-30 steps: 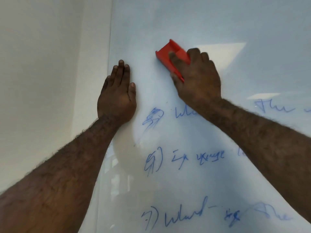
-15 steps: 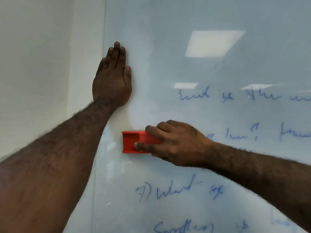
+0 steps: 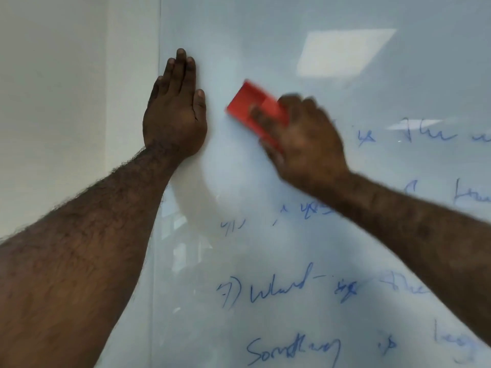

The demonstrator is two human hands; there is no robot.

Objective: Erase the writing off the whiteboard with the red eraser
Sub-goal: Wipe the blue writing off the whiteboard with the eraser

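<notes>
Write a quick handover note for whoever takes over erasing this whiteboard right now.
Left hand: open, flat against the whiteboard near its left edge, holding nothing.
Right hand: gripping the red eraser, pressed to the board and motion-blurred, mid-wipe.
Done: the upper left area around the eraser looks clean.
Left: faint blue fragments below the eraser, the line beginning "7)", the bottom line, and the writing along the right side.
</notes>
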